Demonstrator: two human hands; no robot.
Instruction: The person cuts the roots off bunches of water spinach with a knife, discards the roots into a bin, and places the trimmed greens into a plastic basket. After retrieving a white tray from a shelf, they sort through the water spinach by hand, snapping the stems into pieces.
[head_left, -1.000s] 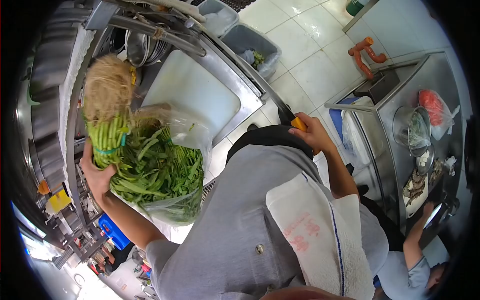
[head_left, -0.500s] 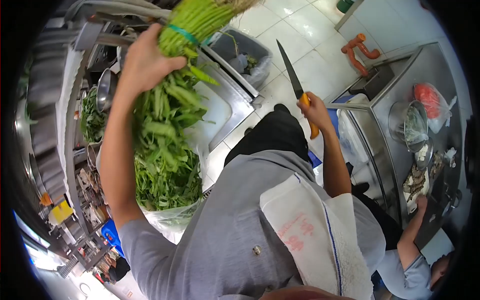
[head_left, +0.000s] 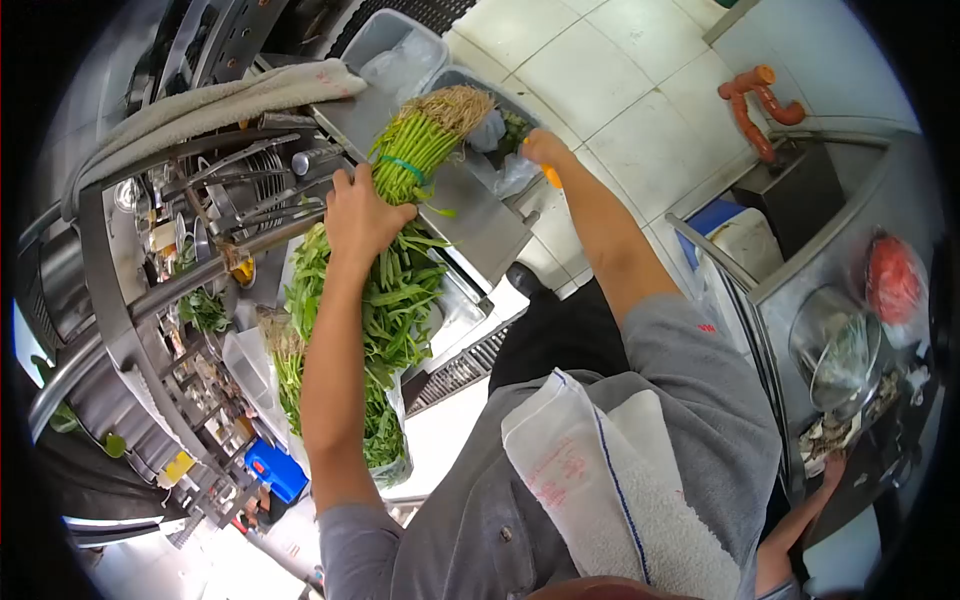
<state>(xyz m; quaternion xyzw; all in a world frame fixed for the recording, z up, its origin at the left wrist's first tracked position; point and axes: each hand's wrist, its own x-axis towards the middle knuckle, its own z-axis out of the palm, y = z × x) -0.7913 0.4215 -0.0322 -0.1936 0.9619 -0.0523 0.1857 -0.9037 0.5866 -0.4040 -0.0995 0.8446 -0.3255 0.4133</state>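
My left hand (head_left: 365,222) is closed around a bundle of leafy greens (head_left: 416,145), just below the green band that ties the stems. Pale, stringy roots point toward the bin, and the leaves hang down over more greens (head_left: 382,435) in a clear plastic bag. To the right of the roots, my right hand (head_left: 548,150) grips a knife (head_left: 552,177) by its orange handle. I cannot make out the blade from here. Beneath the bundle is a steel counter (head_left: 475,215).
Beyond the counter stand a lined grey bin (head_left: 525,115) and a grey tub (head_left: 420,45). A towel (head_left: 220,100) lies over the left rail. Orange pipes (head_left: 745,110) rise at right. A co-worker's hand (head_left: 832,468) is at the right-hand counter near a metal bowl (head_left: 835,345).
My right hand has swung the knife left, toward the bundle's root end. The bundle now lies lower over the counter, its roots fully in view. My view has shifted.
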